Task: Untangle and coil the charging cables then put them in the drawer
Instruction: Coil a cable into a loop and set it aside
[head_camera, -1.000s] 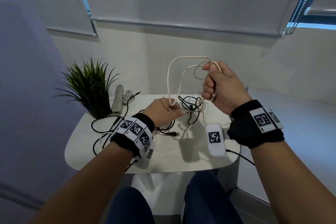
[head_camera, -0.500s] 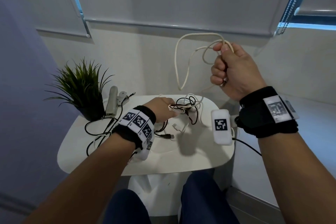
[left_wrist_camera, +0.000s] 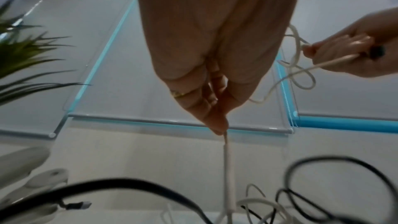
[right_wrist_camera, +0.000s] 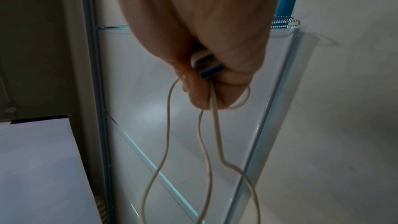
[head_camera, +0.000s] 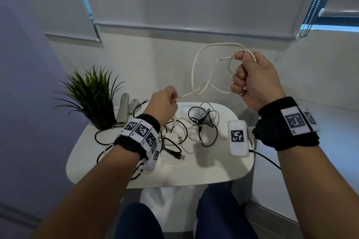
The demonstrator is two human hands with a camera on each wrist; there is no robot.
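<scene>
— What's each hand doing?

— The right hand (head_camera: 256, 79) is raised above the right side of the small white table (head_camera: 223, 170), fist closed round several loops of a cream charging cable (head_camera: 196, 64). From the wrist view its USB plug (right_wrist_camera: 210, 69) is tucked in the same fist, poking out between the curled fingers, with the loops hanging below.

— And the left?

— The left hand (head_camera: 163, 106) is lower, over the back edge of the table. Its fingertips (left_wrist_camera: 217, 125) pinch the same cream cable, which runs taut up to the right fist. Below the pinch a white stretch drops straight down towards the pile.

— What's on the table?

— A tangle of black cables (head_camera: 202, 122) and white cables (head_camera: 186, 139), lying across the middle, overlapping each other. One black lead ends in a USB plug (head_camera: 181, 157) lying near the front of the heap. More black cable loops out towards the left edge.

— Anything else on it?

— A potted plant (head_camera: 91, 91) with spiky green leaves at the back-left corner. Just beside it, a grey oblong gadget (head_camera: 123, 108) standing on end, and a small white piece next to that; I can't tell what either is.

— Where's the drawer?

— Can't make one out from here.
</scene>
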